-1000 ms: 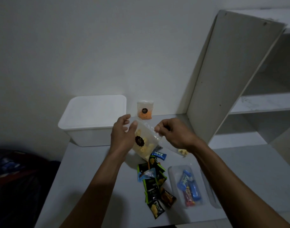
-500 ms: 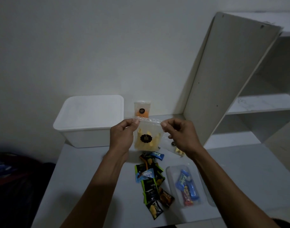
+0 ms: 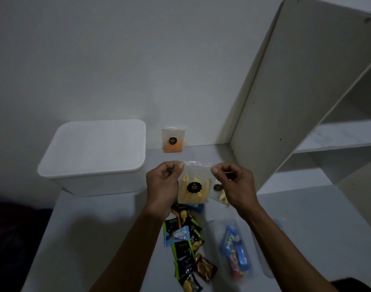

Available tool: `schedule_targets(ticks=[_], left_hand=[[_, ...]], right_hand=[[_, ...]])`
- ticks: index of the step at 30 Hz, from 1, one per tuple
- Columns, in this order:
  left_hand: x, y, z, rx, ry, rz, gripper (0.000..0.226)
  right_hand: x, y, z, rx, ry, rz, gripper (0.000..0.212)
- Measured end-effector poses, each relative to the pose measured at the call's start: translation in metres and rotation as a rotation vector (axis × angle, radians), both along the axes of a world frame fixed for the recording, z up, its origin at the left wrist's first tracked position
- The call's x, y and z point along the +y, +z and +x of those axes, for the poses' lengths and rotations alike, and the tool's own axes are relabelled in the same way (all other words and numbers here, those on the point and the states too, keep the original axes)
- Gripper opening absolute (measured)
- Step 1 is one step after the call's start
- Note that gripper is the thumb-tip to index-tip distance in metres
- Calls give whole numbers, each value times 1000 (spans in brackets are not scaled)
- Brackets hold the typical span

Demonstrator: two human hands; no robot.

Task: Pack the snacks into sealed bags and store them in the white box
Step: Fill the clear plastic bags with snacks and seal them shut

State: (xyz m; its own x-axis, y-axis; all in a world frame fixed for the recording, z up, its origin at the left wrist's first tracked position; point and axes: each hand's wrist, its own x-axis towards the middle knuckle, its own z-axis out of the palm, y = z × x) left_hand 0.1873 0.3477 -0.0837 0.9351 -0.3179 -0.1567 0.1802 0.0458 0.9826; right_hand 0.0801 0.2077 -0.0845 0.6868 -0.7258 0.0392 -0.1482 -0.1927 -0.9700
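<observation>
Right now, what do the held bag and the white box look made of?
Held bag: thin clear plastic film, slightly glossy; the yellow snacks show through it, and both hands pinch its top edge. White box: probably moulded plastic, matte opaque white, with rounded corners and a lipped lid.

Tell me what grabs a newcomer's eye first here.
Mid-frame, the left hand and right hand pinch the top corners of a clear bag of yellow snacks, held upright above the table. Behind on the left sits the lidded white box; near the person lie loose snack packets.
</observation>
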Motion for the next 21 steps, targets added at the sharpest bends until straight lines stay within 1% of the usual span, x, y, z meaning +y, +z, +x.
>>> schedule_targets(ticks=[3,6,11,15,17,21], left_hand=[[-26,-13,15,-19,-9,63,2],[-57,-23,34,-52,4,106,2],[-121,-43,74,-73,53,107,2],[-165,-66,103,-86,68,135,8],[-184,-79,116,-61,84,153,3],[-214,-105,138,39,162,144,15]], right_hand=[[-26,-5,16,14,-53,25,10],[-58,-14,36,38,-67,33,7],[-118,-34,82,53,-114,58,9],[-162,-57,120,41,-159,98,11],[-181,-72,137,42,-179,120,13],[-208,-102,165,47,-211,148,13]])
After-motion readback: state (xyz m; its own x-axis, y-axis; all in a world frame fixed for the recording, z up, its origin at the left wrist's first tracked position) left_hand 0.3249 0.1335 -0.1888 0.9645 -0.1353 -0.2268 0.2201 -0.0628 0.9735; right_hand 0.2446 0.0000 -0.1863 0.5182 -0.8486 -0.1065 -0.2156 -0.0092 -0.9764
